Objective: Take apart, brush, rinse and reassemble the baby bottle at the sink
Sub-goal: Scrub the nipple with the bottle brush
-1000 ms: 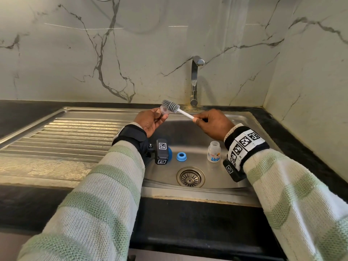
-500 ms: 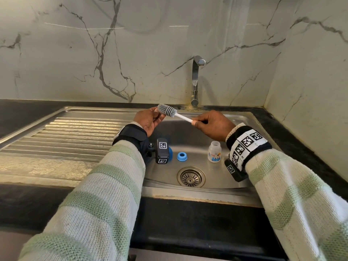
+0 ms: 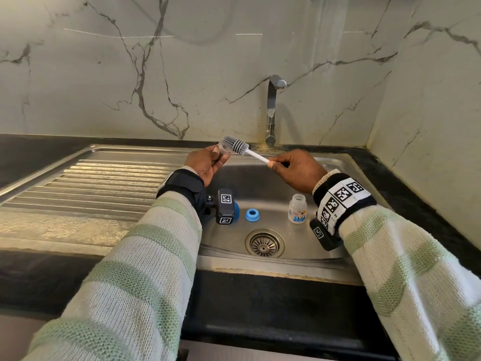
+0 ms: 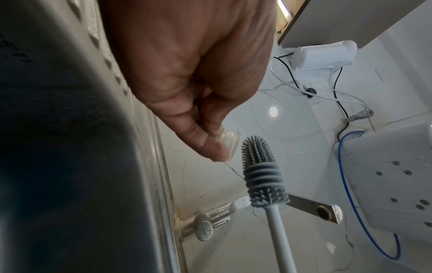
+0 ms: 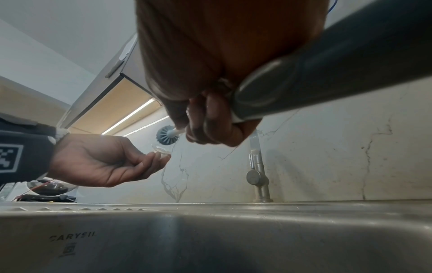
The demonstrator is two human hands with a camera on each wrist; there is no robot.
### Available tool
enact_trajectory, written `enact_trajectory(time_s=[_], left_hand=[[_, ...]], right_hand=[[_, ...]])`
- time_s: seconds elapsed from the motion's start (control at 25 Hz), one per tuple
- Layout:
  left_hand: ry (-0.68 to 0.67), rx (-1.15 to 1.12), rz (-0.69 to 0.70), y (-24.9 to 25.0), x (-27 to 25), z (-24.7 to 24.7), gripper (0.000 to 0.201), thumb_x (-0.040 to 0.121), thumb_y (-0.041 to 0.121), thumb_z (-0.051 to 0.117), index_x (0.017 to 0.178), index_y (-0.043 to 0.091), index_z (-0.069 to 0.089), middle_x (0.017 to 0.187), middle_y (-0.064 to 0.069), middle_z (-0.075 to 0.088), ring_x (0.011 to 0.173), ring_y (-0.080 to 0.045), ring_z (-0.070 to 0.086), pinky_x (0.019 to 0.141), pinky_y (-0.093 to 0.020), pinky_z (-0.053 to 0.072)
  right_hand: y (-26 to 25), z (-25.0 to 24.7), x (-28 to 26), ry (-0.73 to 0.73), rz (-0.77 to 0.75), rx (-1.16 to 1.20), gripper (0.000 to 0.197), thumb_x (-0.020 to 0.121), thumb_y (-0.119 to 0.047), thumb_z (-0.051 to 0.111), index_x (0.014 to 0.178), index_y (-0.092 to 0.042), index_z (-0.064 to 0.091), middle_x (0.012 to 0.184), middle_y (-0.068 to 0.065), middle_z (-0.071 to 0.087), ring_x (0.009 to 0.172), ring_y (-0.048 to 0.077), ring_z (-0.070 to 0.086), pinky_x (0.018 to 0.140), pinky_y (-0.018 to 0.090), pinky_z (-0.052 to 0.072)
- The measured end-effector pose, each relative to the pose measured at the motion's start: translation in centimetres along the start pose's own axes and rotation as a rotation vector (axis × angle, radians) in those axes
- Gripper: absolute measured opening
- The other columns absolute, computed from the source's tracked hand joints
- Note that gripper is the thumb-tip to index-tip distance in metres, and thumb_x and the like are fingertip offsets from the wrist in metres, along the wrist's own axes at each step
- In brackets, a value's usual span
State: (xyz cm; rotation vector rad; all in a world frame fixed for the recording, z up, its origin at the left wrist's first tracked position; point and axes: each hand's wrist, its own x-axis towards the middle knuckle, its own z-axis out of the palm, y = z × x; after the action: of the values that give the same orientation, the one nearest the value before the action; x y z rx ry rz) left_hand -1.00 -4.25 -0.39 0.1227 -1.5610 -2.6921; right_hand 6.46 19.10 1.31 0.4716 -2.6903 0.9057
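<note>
Both hands busy — left hand [image 3: 207, 164] pinches the clear silicone nipple [image 4: 230, 143] steady while right hand [image 3: 296, 169] grips the grey-bristled white-handled brush [image 3: 240, 147], head aimed toward ten o'clock — presumably to scrub it.

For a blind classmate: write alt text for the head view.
Over a steel sink, the left hand pinches a clear teat while the right hand holds a grey brush against it; bottle and blue ring sit below.

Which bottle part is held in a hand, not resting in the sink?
The clear nipple, pinched by the left hand. The blue ring and bottle stand in the sink.
</note>
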Motion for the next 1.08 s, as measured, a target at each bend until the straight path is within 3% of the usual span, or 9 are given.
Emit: enact_trajectory(time_s=[0.12,0.32,0.44,0.64,0.84,1.08], left_hand=[[0.008,-0.004,0.003,0.04,0.01,-0.09,0.022,0.099,-0.008,0.041,0.103,-0.001,0.062,0.099,-0.013,0.068,0.089,-0.019,0.067,0.065,-0.02,0.059],[0.025,-0.007,0.021,0.02,0.18,-0.07,0.023,0.099,-0.007,0.041,0.111,-0.005,0.062,0.099,-0.013,0.067,0.086,-0.018,0.066,0.064,-0.019,0.058],[0.017,-0.012,0.017,-0.03,0.12,-0.05,0.023,0.099,-0.007,0.041,0.106,-0.003,0.062,0.098,-0.013,0.067,0.087,-0.018,0.065,0.067,-0.02,0.059],[-0.004,-0.019,0.009,0.01,0.15,-0.12,0.024,0.099,-0.007,0.041,0.112,-0.003,0.06,0.103,-0.014,0.067,0.092,-0.019,0.066,0.069,-0.02,0.059],[-0.022,-0.01,0.007,-0.05,-0.09,0.1,0.022,0.098,-0.008,0.042,0.101,-0.001,0.063,0.106,-0.015,0.067,0.09,-0.019,0.067,0.072,-0.021,0.059],[-0.054,-0.014,0.001,-0.01,-0.24,0.27,0.021,0.099,-0.007,0.042,0.103,-0.002,0.062,0.103,-0.015,0.068,0.091,-0.02,0.067,0.074,-0.022,0.06]], right_hand=[[-0.03,0.02,0.01,-0.029,-0.005,-0.003,0.024,0.097,-0.031,0.057,0.112,-0.021,0.073,0.07,-0.006,0.064,0.059,0.007,0.05,0.057,0.023,0.039],[0.18,0.05,0.17,-0.033,0.023,-0.034,0.028,0.097,-0.033,0.056,0.118,-0.019,0.07,0.074,-0.003,0.066,0.06,0.009,0.051,0.054,0.022,0.039],[0.27,0.01,0.2,-0.026,0.027,-0.043,0.029,0.098,-0.033,0.055,0.117,-0.018,0.071,0.072,-0.006,0.064,0.061,0.009,0.052,0.054,0.022,0.038],[0.34,0.03,0.25,-0.007,0.013,-0.048,0.027,0.097,-0.031,0.055,0.113,-0.018,0.072,0.069,-0.004,0.064,0.058,0.009,0.05,0.053,0.022,0.038],[0.52,0.16,0.48,-0.007,0.015,-0.064,0.027,0.098,-0.031,0.054,0.109,-0.016,0.073,0.071,0.0,0.064,0.059,0.01,0.05,0.054,0.023,0.039],[0.71,0.07,0.53,0.017,0.012,-0.032,0.028,0.099,-0.029,0.054,0.117,-0.017,0.07,0.077,0.003,0.068,0.061,0.011,0.052,0.056,0.024,0.042]])
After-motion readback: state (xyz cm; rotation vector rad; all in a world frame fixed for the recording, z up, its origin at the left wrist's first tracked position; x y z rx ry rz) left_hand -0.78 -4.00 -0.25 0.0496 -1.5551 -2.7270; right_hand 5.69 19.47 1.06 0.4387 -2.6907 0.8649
